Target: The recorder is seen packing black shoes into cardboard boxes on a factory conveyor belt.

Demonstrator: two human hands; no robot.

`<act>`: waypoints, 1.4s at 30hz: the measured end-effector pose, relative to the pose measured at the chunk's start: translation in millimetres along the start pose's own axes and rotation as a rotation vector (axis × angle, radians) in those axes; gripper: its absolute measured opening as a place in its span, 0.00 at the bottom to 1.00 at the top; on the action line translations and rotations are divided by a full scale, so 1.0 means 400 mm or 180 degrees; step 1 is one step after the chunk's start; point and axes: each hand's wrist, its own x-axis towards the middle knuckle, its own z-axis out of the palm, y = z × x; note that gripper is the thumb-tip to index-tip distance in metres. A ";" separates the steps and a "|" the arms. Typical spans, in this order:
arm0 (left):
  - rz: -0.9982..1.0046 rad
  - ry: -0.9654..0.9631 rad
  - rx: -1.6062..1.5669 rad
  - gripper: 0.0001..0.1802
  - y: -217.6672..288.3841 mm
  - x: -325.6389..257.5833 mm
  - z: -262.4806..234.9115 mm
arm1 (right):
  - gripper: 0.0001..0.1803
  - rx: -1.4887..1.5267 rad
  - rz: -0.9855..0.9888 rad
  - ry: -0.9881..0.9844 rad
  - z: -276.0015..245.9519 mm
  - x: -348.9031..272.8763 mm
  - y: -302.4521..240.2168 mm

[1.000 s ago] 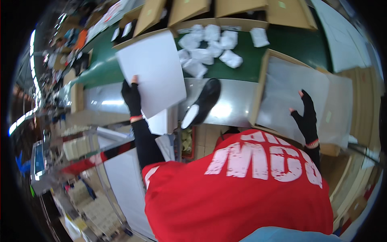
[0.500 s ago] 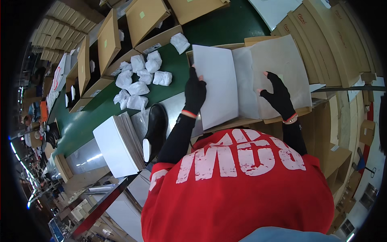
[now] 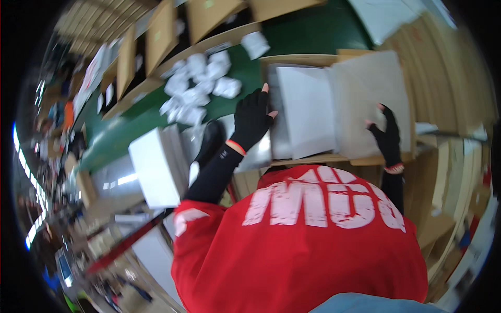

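Observation:
An open brown cardboard box (image 3: 297,60) lies in front of me. Inside it rests a white sheet (image 3: 308,112), and thin tissue paper (image 3: 370,104) spreads from its right side over the open flap. My left hand (image 3: 253,117), in a black fingerless glove, is at the box's left edge with fingers stretched out and nothing in them. Over the right part of the tissue paper is my right hand (image 3: 387,135), gloved the same way, thumb and fingers apart; whether it touches the paper I cannot tell. A black shoe (image 3: 211,138) is partly hidden behind my left forearm.
Several white paper-wrapped bundles (image 3: 195,88) sit on the green table (image 3: 308,31). Open boxes (image 3: 167,39) with dark contents line its far side. A stack of white sheets (image 3: 151,167) stands at left, and upright cardboard boxes (image 3: 433,78) crowd the right.
My left hand has let go of the white sheet and moved left off it; the sheet now lies down in the box. My right hand has shifted right over the tissue paper. The view has turned slightly.

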 end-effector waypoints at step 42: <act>-0.0866 0.1424 -0.0008 0.30 -0.277 0.089 0.185 | 0.19 -0.0626 0.1208 0.0962 -0.184 -0.075 0.170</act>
